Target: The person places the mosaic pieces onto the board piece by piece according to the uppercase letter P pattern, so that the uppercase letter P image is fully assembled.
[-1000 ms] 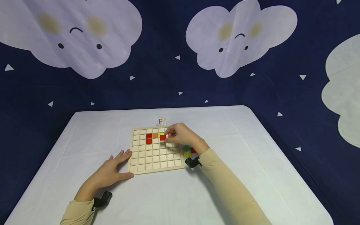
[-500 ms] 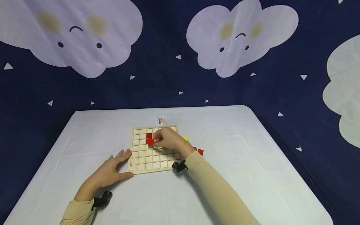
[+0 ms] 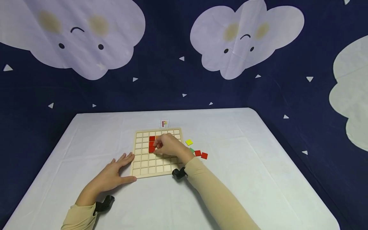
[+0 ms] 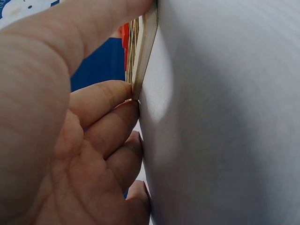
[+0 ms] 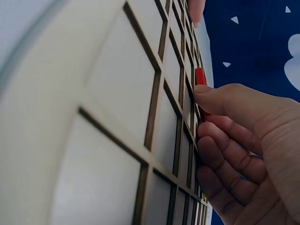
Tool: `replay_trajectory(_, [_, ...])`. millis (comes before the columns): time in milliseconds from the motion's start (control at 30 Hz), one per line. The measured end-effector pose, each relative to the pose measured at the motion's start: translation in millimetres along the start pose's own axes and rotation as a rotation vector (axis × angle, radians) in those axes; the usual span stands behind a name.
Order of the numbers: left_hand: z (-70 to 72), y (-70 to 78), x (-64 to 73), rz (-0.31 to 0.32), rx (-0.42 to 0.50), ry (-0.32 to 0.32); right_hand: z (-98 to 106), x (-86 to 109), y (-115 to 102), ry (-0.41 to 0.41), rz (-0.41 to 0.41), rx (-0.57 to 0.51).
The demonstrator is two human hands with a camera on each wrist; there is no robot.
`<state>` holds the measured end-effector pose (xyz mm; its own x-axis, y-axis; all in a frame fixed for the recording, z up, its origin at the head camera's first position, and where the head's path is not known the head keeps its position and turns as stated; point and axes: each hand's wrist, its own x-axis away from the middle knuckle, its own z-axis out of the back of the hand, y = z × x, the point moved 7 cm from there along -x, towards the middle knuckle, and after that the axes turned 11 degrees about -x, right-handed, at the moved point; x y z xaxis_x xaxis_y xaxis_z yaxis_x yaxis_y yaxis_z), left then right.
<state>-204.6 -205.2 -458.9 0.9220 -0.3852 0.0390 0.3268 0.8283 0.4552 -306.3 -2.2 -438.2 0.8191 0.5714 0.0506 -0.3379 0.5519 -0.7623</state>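
A wooden grid board (image 3: pixel 143 163) lies on the table. My left hand (image 3: pixel 110 176) is at its left edge, fingers spread and thumb at the near corner; the left wrist view has fingertips touching the board's side (image 4: pixel 146 51). Over the board, my right hand (image 3: pixel 170 147) pinches a red square tile (image 3: pixel 151 149) between thumb and fingers, at the cell below two red tiles (image 3: pixel 152 138) in one column. In the right wrist view the thumb presses on that red tile's edge (image 5: pixel 200 76). An orange tile (image 3: pixel 157 137) peeks out beside the top red one; the yellow tile is hidden behind the hand.
Right of the board lie loose tiles: a yellow one (image 3: pixel 188 142), a partly covered green one (image 3: pixel 191 149) and two red ones (image 3: pixel 204 156). A small printed pattern card (image 3: pixel 164 124) lies behind the board. A dark cloud-print cloth (image 3: pixel 161 89) hangs beyond the white table (image 3: pixel 244 143).
My right hand has carried the red tile leftward across the board and brought it down at the third cell of the red column. My left hand has stayed in place.
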Motion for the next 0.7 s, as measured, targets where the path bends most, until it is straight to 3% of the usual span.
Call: replay_trajectory(700, [-1.3,0.4,0.5,-0.016,-0.007,0.012,-0.7,-0.4,2.3,0.017,-0.013,-0.014])
